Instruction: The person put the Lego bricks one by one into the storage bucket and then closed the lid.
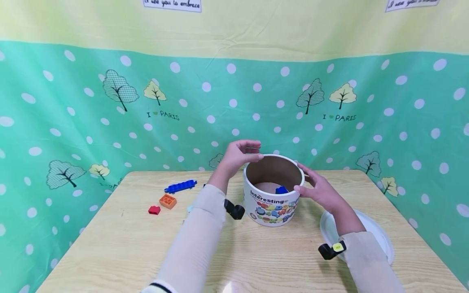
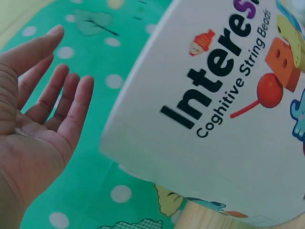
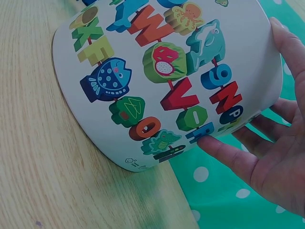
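Tub [image 1: 269, 207] between two hands, on a wooden bench [image 1: 121, 244]. Head view: the white printed tub stands mouth up toward the far side of the bench, a position that probably keeps the blue brick [image 1: 281, 190] inside it contained yet visible. At the tub's left rim, the left hand [image 1: 239, 154] is raised with its thumb roughly level; at the right, the right hand [image 1: 320, 191] spans the wall, presumably to steady it. Farther left lie a blue strip [image 1: 181, 186], an orange brick [image 1: 167, 201] and a red brick [image 1: 154, 210], well apart from the tub. The round white lid [image 1: 377, 230] lies flat to the right and nearer, partly under the right forearm, leaving the tub's mouth uncovered. Left wrist view: the left fingers are slightly bent and apart from the thumb, grasping nothing; a visible gap separates them from the lettered wall. Right wrist view: the right fingers and thumb are spread, yet clamped about the tub's curved, picture-covered side; so wide a hold seems suited to a body too broad for one palm.
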Tool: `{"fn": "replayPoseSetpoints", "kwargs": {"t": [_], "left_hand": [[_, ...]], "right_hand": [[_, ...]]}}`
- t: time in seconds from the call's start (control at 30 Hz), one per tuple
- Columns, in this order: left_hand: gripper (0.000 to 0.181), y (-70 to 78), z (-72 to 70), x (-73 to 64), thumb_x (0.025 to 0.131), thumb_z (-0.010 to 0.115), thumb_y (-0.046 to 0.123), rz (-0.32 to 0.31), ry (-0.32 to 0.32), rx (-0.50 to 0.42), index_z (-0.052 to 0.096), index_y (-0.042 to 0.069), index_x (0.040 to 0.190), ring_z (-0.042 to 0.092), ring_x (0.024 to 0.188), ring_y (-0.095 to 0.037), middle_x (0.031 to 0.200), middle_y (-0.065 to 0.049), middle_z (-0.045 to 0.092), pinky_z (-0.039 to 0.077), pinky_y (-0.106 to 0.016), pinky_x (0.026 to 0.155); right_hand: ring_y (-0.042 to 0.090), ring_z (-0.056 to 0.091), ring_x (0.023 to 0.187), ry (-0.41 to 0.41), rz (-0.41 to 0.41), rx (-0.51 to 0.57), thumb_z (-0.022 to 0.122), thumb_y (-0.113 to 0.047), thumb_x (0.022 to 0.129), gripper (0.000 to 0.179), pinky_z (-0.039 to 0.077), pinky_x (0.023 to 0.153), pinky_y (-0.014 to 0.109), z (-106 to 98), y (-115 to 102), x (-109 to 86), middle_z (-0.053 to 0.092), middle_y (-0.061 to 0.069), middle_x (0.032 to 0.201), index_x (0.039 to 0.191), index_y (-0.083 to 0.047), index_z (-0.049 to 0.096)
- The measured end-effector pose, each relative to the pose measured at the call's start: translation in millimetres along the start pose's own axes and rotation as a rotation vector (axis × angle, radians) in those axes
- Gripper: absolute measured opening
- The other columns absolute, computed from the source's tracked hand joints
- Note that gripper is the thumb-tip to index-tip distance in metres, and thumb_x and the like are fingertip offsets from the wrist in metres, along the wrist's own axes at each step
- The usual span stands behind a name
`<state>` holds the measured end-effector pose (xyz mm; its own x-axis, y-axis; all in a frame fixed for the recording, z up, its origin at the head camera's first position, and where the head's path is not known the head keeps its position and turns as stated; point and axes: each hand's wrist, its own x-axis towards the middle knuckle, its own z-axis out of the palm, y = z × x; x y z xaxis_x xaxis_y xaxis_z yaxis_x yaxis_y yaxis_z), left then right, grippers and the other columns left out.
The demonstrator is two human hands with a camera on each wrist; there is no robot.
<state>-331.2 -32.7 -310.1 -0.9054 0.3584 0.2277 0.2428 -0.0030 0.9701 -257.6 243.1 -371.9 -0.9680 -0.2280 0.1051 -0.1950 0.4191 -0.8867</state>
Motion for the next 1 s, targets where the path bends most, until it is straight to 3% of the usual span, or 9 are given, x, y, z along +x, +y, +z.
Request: {"fn": "replayPoseSetpoints", "kwargs": {"t": [0.23, 0.67, 1.0], "left_hand": [[0.041, -1.7, -18.0, -25.3, 0.066, 0.078, 0.025, 0.042, 0.038, 0.067, 0.064, 0.016, 0.104, 0.056, 0.099, -0.018, 0.104, 0.001, 0.062, 0.048, -0.033, 0.081], [0.044, -9.0, -44.6, -59.2, 0.068, 0.077, 0.026, 0.077, 0.021, 0.086, 0.063, 0.014, 0.107, 0.054, 0.102, -0.023, 0.108, -0.004, 0.060, 0.049, -0.034, 0.079], [0.041, -22.8, -75.9, -99.6, 0.070, 0.075, 0.017, 0.080, 0.062, 0.080, 0.061, 0.010, 0.108, 0.054, 0.100, -0.026, 0.105, -0.008, 0.060, 0.048, -0.034, 0.082]], "right_hand": [[0.034, 0.019, 0.130, -0.004, 0.006, -0.016, 0.065, -0.038, 0.079, 0.078, 0.037, 0.089, 0.054, -3.6, -0.9, 0.0, 0.018, 0.005, 0.144, 0.140, -0.037, 0.017], [0.034, 0.017, 0.130, 0.006, 0.026, -0.033, 0.065, -0.039, 0.078, 0.077, 0.034, 0.090, 0.057, -4.7, -0.1, 0.9, 0.017, 0.004, 0.145, 0.139, -0.039, 0.017], [0.035, 0.017, 0.130, -0.002, 0.028, -0.025, 0.065, -0.039, 0.078, 0.078, 0.034, 0.089, 0.057, -0.4, -1.9, -1.3, 0.017, 0.003, 0.145, 0.139, -0.040, 0.017]]}}
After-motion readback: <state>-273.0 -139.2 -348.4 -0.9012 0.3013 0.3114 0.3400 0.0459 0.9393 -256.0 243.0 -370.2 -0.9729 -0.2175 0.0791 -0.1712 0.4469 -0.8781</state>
